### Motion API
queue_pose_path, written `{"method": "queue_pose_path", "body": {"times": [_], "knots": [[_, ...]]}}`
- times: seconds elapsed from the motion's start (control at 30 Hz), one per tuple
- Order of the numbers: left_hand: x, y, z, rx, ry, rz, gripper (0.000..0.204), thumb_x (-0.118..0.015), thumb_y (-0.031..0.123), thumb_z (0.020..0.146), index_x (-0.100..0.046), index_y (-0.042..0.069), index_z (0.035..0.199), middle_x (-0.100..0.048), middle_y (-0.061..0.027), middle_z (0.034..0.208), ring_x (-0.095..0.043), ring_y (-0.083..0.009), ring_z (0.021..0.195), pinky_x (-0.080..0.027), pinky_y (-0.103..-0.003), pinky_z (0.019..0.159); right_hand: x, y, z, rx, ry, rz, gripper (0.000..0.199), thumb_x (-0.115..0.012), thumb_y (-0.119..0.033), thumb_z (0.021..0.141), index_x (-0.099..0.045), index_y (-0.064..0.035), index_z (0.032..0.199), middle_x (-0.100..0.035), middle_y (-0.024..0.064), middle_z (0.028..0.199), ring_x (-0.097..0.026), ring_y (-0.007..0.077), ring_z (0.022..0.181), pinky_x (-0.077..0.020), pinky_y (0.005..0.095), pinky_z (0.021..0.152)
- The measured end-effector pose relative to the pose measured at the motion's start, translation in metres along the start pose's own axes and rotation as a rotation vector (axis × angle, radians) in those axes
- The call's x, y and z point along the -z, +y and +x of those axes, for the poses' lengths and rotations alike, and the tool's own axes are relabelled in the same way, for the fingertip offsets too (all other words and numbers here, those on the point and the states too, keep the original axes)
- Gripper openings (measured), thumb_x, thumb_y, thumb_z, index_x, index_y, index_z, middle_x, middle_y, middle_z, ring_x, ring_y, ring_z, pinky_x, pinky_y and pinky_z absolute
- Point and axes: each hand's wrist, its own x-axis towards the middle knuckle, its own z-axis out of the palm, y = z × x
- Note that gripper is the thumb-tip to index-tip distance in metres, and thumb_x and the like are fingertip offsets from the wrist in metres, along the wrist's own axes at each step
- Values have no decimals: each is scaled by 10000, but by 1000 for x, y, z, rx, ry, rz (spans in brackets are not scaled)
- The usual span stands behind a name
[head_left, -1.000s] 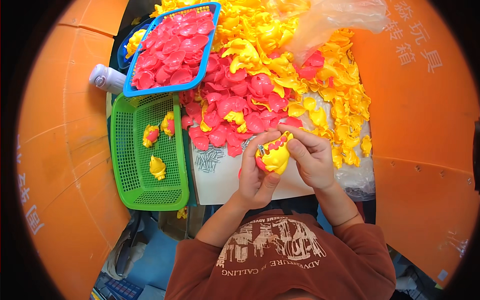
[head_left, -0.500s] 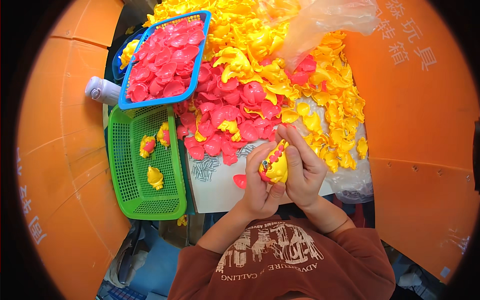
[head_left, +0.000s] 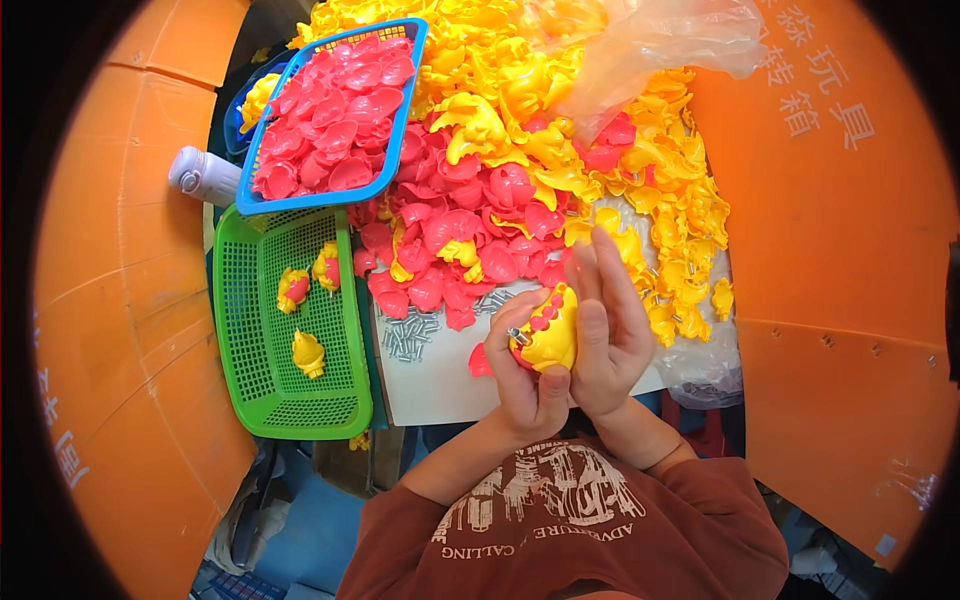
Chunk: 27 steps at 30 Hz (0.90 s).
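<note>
In front of my chest, my left hand (head_left: 523, 392) is wrapped round a small yellow-and-red plastic toy figure (head_left: 557, 338). A short metal pin (head_left: 517, 337) sticks out of the toy's left side, by my left fingers. My right hand (head_left: 612, 350) stands upright along the toy's right side, fingers stretched out and a little blurred. Whether its palm touches the toy, I cannot tell. A loose red shell piece (head_left: 481, 361) lies on the white work surface (head_left: 425, 375), just left of my left hand. Several metal pins (head_left: 405, 336) are heaped beyond it.
Red shells (head_left: 450, 232) and yellow parts (head_left: 540, 70) pile up at the back, under a clear plastic bag (head_left: 660, 45). At left, a blue basket (head_left: 398, 130) of red shells overlaps a green basket (head_left: 350, 380) holding three toys. A bottle (head_left: 205, 177) and orange panels (head_left: 850, 250) flank them.
My right fingers have straightened and drawn away from the left fingertips. The toy has turned slightly in my left hand, and its metal pin shows more.
</note>
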Motion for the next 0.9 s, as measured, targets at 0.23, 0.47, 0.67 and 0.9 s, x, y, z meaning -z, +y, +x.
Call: {"method": "queue_pose_path", "body": {"times": [0.23, 0.47, 0.67, 0.9], "knots": [[2, -11, 1, -93, 14, 94, 609, -440, 462, 922, -246, -9, 1257, -383, -223, 1226, -426, -303, 1119, -336, -421, 963, 13, 10, -9, -302, -167, 54, 235, -518, -14, 900, -584, 79, 1106, -547, 218, 1213, -539, 231, 1110, -412, 310, 947], [-1, -9, -1, -110, 58, 100, 583, -440, 461, 922, -262, 6, 1240, -391, -219, 1205, -432, -304, 1105, -343, -421, 956, 2, 8, -10, -240, -73, 238, 191, -532, -34, 906, -590, 65, 1059, -576, 203, 1166, -577, 186, 1032, -465, 281, 880], [0, -8, 0, -105, 86, 72, 568, -455, 443, 921, -268, 9, 1237, -390, -219, 1211, -430, -298, 1111, -346, -414, 955, 2, 4, -10, -293, -63, 162, 180, -535, -23, 901, -593, 65, 1047, -596, 189, 1135, -606, 142, 929, -498, 240, 797], [1, -7, 0, -78, 86, 38, 562, -480, 433, 912, -281, 12, 1228, -394, -220, 1208, -431, -290, 1107, -346, -410, 955, 1, 5, -9, -282, -61, 196, 178, -531, 3, 895, -585, 71, 1051, -597, 188, 1133, -605, 141, 923, -496, 236, 800]]}}
